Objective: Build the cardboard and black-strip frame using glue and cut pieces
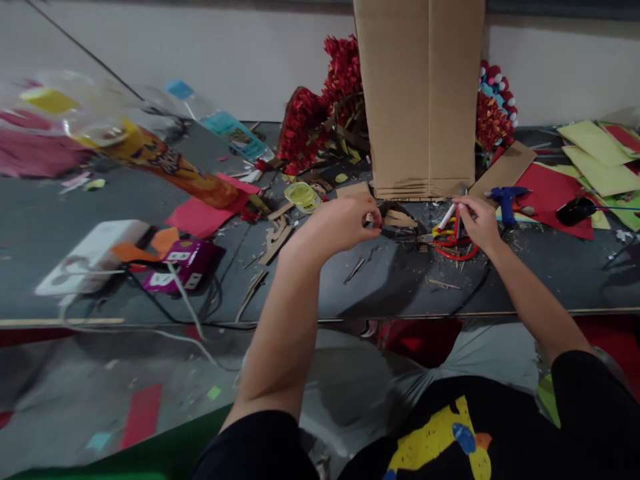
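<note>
Scissors (456, 258) between front and back edges of the table (370, 290) are neared by the right hand (477, 217), where a white stick (447, 217) is pinched; whether anything is held by the curled left hand (340, 225) cannot be told.

matt brown cardboard (423, 100), glossy plastic bottle (233, 133)

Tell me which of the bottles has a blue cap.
The clear bottle with the light-blue label, beside the red fringed pieces. The orange bottle, nearer the white power strip, shows no blue cap.
</note>
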Demonstrator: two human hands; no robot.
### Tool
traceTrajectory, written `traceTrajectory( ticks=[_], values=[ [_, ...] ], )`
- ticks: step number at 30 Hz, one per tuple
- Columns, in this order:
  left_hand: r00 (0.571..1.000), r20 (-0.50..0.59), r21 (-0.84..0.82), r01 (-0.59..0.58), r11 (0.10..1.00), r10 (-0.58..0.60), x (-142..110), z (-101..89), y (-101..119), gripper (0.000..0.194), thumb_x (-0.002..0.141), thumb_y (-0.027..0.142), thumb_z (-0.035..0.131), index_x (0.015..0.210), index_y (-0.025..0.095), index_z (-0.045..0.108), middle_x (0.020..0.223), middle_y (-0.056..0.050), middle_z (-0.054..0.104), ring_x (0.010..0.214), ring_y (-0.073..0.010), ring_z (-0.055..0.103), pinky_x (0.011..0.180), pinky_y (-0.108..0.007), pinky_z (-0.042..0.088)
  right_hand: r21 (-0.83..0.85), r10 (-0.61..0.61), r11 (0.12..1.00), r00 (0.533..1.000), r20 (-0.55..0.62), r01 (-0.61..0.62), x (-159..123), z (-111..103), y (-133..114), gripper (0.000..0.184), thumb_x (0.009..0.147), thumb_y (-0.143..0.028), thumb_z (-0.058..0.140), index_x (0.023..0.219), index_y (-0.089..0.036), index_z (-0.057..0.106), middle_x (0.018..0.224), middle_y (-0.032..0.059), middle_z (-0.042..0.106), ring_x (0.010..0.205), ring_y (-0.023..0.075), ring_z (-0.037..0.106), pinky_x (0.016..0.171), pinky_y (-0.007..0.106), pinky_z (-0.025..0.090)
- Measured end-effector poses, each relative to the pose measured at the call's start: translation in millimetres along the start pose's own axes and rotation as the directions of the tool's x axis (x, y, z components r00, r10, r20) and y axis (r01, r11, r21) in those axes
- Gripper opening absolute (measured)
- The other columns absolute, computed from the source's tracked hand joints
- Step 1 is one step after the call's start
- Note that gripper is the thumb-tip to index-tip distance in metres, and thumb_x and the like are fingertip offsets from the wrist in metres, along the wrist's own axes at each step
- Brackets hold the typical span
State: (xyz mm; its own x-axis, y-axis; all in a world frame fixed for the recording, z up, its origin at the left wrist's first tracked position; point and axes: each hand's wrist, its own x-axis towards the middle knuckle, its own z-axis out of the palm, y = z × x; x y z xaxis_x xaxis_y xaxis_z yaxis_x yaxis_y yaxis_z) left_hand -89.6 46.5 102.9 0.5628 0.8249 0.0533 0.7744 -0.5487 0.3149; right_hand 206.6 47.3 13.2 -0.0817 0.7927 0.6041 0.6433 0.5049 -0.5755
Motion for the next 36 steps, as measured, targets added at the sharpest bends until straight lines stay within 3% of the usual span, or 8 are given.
traceTrajectory(
  ticks=[4,7,14,30,36],
  values=[
    [0.999,-0.034,0.058,-0.013,0.998,0.015,-0.3,1.9,-0.9,0.022,0.078,0.034,0.053,0.076,0.021,0.07,0.094,-0.005,0.068,0.082,-0.0187,0.061,0.075,-0.029,0.047,-0.008,-0.008,1.0,1.0,-0.029,0.008,-1.8,-3.8,0.6,0.028,0.092,-0.035,0.045,0.094,-0.021,0.068,0.098,0.0064,0.073,0.092,0.019,0.068,0.078,0.034,0.056],
    [0.998,-0.063,0.058,0.029,0.998,-0.026,1.3,-1.3,3.9,0.023,0.08,0.033,0.052,0.086,0.021,0.071,0.091,-0.005,0.07,0.082,-0.0197,0.063,0.074,-0.03,0.048,-0.013,-0.027,1.0,0.999,-0.029,0.027,-3.8,-6.6,-3.5,0.025,0.092,-0.032,0.046,0.095,-0.021,0.068,0.098,0.0069,0.072,0.093,0.0189,0.067,0.078,0.033,0.056],
    [0.997,-0.082,0.008,-0.014,1.0,0.014,2.5,-7.7,12.0,0.025,0.085,0.028,0.049,0.09,0.022,0.072,0.107,-0.003,0.071,0.098,-0.0213,0.065,0.083,-0.032,0.048,0.022,-0.088,0.996,0.996,0.013,0.087,-8.3,-4.7,-12.3,0.023,0.092,-0.027,0.045,0.097,-0.021,0.067,0.098,0.0066,0.072,0.098,0.0181,0.066,0.089,0.034,0.053],
    [0.995,-0.095,0.053,-0.027,0.998,0.032,3.8,-3.6,14.5,0.029,0.087,0.028,0.045,0.099,0.023,0.071,0.112,-0.004,0.069,0.101,-0.0214,0.064,0.079,-0.031,0.048,0.026,-0.046,0.999,0.997,0.058,0.044,-11.9,-1.9,-13.9,0.026,0.092,-0.033,0.043,0.096,-0.022,0.067,0.098,0.0063,0.072,0.1,0.0188,0.066,0.091,0.037,0.052],
    [0.998,-0.067,0.069,0.018,0.997,-0.014,3.0,-5.5,18.0,0.027,0.086,0.028,0.045,0.095,0.022,0.07,0.109,-0.004,0.07,0.095,-0.0225,0.065,0.073,-0.03,0.048,0.015,-0.047,0.999,0.997,0.062,0.046,-11.1,-3.0,-14.8,0.026,0.092,-0.033,0.043,0.096,-0.022,0.066,0.098,0.0066,0.071,0.097,0.0181,0.066,0.089,0.036,0.053]
  ],
)
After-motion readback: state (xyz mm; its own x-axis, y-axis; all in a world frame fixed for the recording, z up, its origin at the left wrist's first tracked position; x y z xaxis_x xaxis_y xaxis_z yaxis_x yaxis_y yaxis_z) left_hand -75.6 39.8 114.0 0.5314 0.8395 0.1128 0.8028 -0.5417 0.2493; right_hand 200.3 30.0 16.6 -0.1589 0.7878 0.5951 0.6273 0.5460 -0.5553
